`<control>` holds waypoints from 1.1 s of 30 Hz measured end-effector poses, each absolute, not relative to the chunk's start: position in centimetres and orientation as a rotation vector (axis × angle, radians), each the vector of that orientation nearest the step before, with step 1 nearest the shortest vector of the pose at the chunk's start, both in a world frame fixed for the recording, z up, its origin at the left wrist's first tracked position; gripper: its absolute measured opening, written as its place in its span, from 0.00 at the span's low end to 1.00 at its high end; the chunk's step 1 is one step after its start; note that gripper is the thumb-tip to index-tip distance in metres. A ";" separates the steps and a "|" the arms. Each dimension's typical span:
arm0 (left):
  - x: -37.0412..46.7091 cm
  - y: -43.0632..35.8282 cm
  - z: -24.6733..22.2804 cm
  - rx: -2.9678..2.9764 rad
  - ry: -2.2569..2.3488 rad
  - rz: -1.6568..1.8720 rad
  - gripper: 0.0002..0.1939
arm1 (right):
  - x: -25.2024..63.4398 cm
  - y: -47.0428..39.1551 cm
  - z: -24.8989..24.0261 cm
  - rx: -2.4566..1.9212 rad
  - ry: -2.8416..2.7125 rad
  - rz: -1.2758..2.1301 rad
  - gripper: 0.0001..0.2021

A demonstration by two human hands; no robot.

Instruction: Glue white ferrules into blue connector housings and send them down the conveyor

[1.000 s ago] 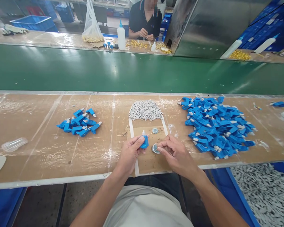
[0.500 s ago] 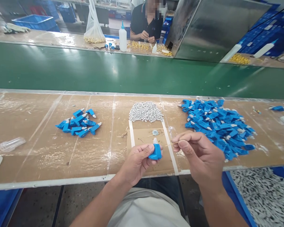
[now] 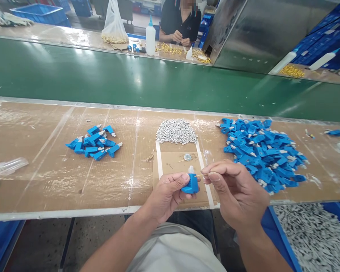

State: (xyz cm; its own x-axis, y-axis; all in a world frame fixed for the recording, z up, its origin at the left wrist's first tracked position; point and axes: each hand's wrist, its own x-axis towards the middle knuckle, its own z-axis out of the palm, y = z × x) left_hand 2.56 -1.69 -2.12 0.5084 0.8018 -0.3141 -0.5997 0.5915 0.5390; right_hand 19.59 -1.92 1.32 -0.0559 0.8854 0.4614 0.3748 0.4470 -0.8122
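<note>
My left hand [image 3: 170, 192] is closed on a blue plastic part [image 3: 191, 184] with a whitish tip pointing up. Between the thumb and fingers of my right hand [image 3: 235, 189] is a thin toothpick-like stick [image 3: 199, 175], its end at the upper right side of the blue part. Just beyond, a small clear round dish [image 3: 187, 156] rests on a cardboard sheet [image 3: 172, 162], with another thin stick by it. Small grey-white pieces [image 3: 176, 131] lie heaped between two white tape strips. Blue parts form a small pile [image 3: 95, 142] to the left and a large pile [image 3: 260, 151] to the right.
A green belt [image 3: 116, 81] runs behind the table. Across it sit a co-worker [image 3: 181, 22], a white bottle [image 3: 150, 37] and a plastic bag [image 3: 114, 26]. A clear plastic cup [image 3: 11, 166] lies far left. A blue bin [image 3: 283, 238] of grey-white pieces stands lower right.
My right hand has moved left, bringing the stick's end up to the blue part. My left hand still holds the part, now slightly further right in view. The camera view has shifted a little.
</note>
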 end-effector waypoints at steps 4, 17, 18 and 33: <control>2.5 -1.6 -2.0 0.380 0.597 0.871 0.17 | 19.5 -1.9 1.1 -1.135 -1.671 0.619 0.03; 2.5 -1.6 -2.4 0.358 0.545 0.878 0.15 | 19.1 -1.7 0.8 -1.063 -1.726 0.540 0.08; 2.5 -1.5 -2.5 0.345 0.540 0.882 0.15 | 19.0 -1.7 0.8 -1.065 -1.735 0.540 0.08; 0.5 -1.2 -4.2 0.157 0.580 0.921 0.13 | 21.4 -1.2 -3.2 -1.457 -1.734 0.722 0.07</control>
State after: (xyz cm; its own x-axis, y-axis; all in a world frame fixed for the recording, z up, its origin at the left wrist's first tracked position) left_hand 0.52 -1.17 -4.15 0.4652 0.7872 -0.4047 -0.7047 0.6061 0.3688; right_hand 21.41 -1.17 -3.21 -0.0751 0.9800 0.1842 0.5596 0.1943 -0.8056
